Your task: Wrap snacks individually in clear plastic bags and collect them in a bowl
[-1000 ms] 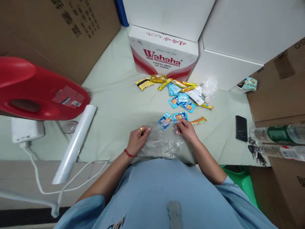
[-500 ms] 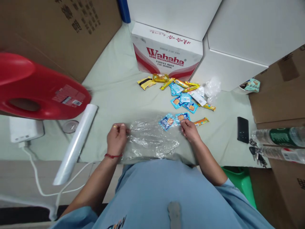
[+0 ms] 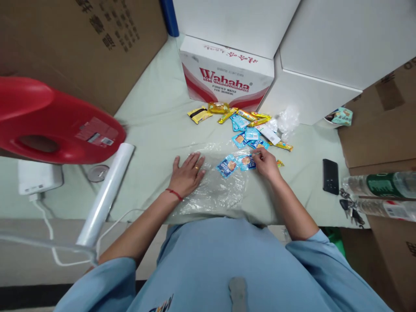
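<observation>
A clear plastic bag lies spread on the cloth-covered table in front of me. My left hand rests flat on its left part, fingers stretched and apart. Two blue snack packets, a left packet and a right packet, show at the bag's upper right; I cannot tell whether they lie inside or under it. My right hand is closed in a pinch at the bag's right edge, touching or close beside the right packet. Behind that hand, a yellow stick-shaped packet is mostly hidden.
Further back lies a pile of blue packets and yellow sticks, before a Wahaba-style water carton. On the left are a red jug and a film roll. A phone, keys and bottles sit right.
My left hand has moved right and forward from the bag's left edge and now lies flat on it. My right hand has shifted slightly right and forward. The bag looks flatter.
</observation>
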The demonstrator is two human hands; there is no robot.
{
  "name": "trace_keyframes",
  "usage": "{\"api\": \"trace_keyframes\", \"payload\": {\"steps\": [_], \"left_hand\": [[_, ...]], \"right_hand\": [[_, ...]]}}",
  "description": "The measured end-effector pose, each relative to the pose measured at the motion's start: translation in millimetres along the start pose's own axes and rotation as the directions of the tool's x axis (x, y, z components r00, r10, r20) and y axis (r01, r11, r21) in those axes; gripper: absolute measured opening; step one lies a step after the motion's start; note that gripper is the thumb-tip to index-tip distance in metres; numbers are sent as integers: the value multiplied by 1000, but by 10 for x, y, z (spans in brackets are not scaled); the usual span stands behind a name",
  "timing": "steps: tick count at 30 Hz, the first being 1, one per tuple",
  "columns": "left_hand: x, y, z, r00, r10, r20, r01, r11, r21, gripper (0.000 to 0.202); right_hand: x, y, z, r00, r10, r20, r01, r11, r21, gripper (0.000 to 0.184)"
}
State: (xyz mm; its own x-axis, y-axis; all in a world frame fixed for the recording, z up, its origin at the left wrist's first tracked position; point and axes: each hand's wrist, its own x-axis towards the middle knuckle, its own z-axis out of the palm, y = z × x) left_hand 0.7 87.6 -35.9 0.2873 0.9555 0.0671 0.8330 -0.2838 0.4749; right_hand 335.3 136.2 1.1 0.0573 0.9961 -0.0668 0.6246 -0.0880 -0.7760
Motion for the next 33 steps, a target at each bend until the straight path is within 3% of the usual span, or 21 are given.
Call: {"api": "trace_keyframes", "payload": {"steps": [2,3,5,7,9,11,14,16,18,20,23,26,29,31,33], "left_hand": [[-11,36,38,1000,-22,-13,23,1000,19,54],[-30,67,44,999,-32,-29,32,999,23,54],[-77,123,41,997,-49,-68,51,998,26,53],[-116,141,27,993,-73,-96,76,996,35,53],[-140,111,12,990,-105,-94,111,992,64,56],[-151,58,-3,990,-134,-54,139,984,113,59],[-151,11,-24,989,-149,17,143,972,185,61],[-148,11,-33,988,-149,40,137,967,217,62],[-146,17,-31,987,-150,54,134,962,236,62],[-143,13,-20,986,-156,66,136,960,243,62],[-143,-8,-5,985,-160,71,139,961,240,62],[-146,-22,-7,985,-156,71,135,962,238,62],[-145,-23,-20,984,-155,82,132,962,239,62],[-143,-24,-24,984,-155,85,131,962,239,62],[-140,-27,-24,985,-155,82,131,962,240,62]], "right_hand": [[-88,-44,-87,976,-157,-150,131,976,-172,29],[-182,-73,-82,955,-243,-170,201,952,-231,30],[-447,-115,26,911,-405,-79,369,885,-284,32],[-755,-95,215,843,-521,134,537,800,-268,38],[-1028,-1,379,780,-538,320,616,748,-246,45],[-1217,132,427,774,-499,390,611,751,-251,48],[-1321,269,243,794,-454,405,567,793,-222,46],[-1266,272,24,776,-448,444,556,818,-147,43],[-1094,211,-188,745,-438,503,543,836,-77,36],[-793,93,-331,744,-403,532,523,848,-89,32],[-121,-182,-329,812,-314,493,489,826,-281,33],[677,-534,-39,866,-265,423,465,738,-490,33],[1385,-858,411,885,-358,297,464,652,-600,45],[1729,-1014,681,890,-376,260,451,638,-624,51],[1942,-1113,854,912,-311,266,409,660,-631,45]]}}
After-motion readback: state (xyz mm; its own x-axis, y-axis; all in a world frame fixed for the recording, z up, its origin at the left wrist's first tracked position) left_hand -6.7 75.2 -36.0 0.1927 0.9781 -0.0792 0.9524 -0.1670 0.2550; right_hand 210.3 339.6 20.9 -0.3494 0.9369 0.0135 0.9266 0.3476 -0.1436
